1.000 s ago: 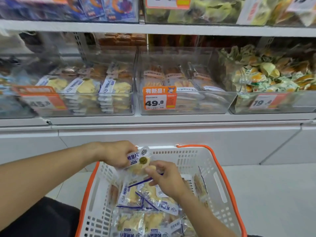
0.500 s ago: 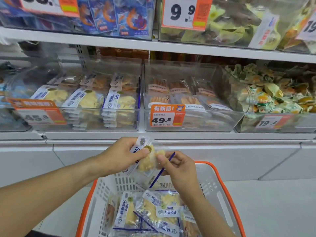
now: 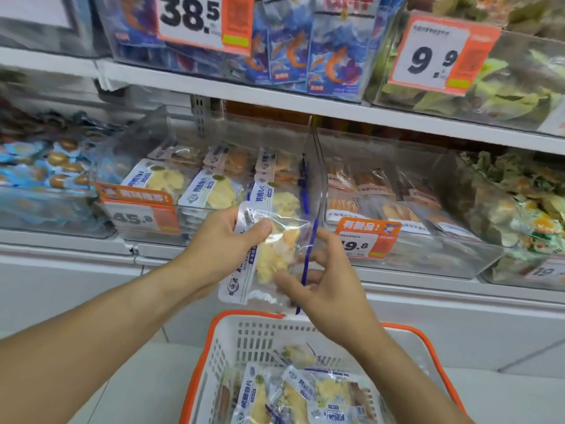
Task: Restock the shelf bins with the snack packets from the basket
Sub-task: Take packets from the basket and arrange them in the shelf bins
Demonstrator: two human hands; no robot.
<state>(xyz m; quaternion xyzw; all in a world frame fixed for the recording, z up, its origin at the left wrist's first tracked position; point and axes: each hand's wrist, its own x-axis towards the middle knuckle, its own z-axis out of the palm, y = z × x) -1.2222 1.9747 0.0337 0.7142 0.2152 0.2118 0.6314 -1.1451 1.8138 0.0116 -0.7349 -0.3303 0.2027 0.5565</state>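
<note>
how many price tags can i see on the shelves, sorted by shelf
upper shelf price tags: 2, the 38.5 tag and the 9.9 tag
lower shelf price tags: 3, the 45.8 tag, the tag ending 9.8 partly behind the right hand, and a tag cut off at the right edge
total: 5

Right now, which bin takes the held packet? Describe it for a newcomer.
On the lower shelf, find the clear bin with the orange 45.8 tag, directly behind the left hand. Unlike neighbouring bins, it holds white-and-blue packets of pale yellow pieces matching the held packet.
</note>
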